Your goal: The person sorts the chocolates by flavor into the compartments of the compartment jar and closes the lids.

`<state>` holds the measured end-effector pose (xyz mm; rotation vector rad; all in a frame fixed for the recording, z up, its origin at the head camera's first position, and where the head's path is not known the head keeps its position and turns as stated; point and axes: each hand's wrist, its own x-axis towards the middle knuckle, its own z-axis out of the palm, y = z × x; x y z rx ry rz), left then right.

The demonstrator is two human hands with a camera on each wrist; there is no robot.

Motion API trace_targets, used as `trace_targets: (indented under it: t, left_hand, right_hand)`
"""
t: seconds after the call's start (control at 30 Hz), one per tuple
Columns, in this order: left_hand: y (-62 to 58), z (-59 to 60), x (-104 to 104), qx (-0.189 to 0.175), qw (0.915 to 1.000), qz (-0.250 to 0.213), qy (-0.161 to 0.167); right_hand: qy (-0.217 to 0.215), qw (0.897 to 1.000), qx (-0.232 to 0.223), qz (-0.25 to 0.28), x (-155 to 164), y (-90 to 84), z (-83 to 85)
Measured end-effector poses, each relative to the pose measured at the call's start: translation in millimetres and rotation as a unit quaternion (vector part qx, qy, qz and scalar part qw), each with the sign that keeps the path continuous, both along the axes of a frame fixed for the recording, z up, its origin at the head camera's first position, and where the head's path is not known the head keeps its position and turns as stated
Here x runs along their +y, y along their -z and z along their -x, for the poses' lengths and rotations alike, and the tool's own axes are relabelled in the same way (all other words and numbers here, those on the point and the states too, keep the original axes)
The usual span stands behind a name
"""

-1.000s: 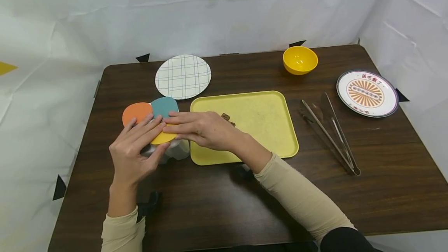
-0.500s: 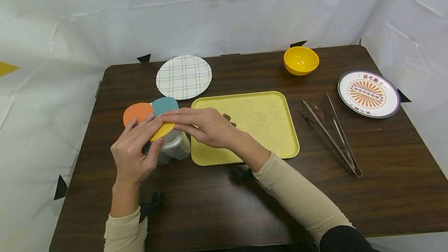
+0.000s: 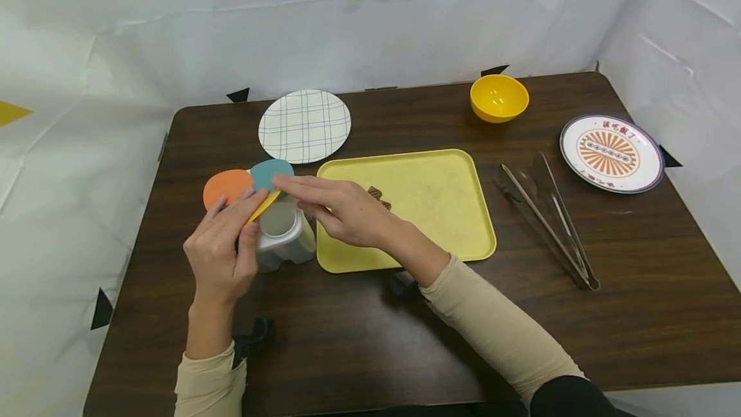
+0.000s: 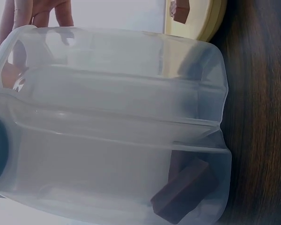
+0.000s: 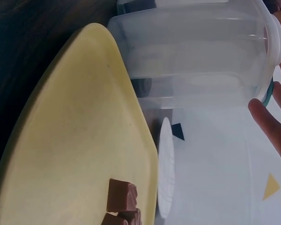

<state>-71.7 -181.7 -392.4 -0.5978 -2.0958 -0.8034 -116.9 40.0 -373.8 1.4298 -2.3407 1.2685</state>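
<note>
A clear plastic container (image 3: 283,237) stands left of the yellow tray (image 3: 440,211). It has orange (image 3: 226,185), teal (image 3: 267,171) and yellow (image 3: 263,206) lid flaps. The yellow flap is tilted up and the mouth under it shows. My left hand (image 3: 255,211) grips the container, thumb on its side and fingers on the flaps. My right hand (image 3: 289,192) reaches over from the tray, its straight fingers touching the flaps. Brown cubes (image 3: 379,197) lie on the tray. In the left wrist view one brown cube (image 4: 185,190) sits inside the container (image 4: 117,126).
A checked plate (image 3: 304,125) lies behind the container. A yellow bowl (image 3: 499,98) stands at the back. Metal tongs (image 3: 547,214) lie right of the tray, and a patterned plate (image 3: 611,153) sits at the far right. White sheeting walls in the dark wooden table (image 3: 637,288).
The yellow flap has swung up from flat to steeply tilted, uncovering the container's mouth. My right hand has lifted slightly toward the teal flap. My left hand has stayed on the container.
</note>
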Motion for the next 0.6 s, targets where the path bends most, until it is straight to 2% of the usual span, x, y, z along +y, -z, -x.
trace_targets:
  t: [0.43,0.6]
  left_hand:
    - [-0.5,0.9,-1.2,-0.001,1.0000,0.000,0.001]
    - [0.4,0.6,-0.7,-0.004,1.0000,-0.003,0.004]
  right_hand:
    - [0.022,1.000,0.001,0.011,14.8,0.4,-1.4]
    - [0.075,0.997,-0.012,0.009,45.3,2.0,-0.5]
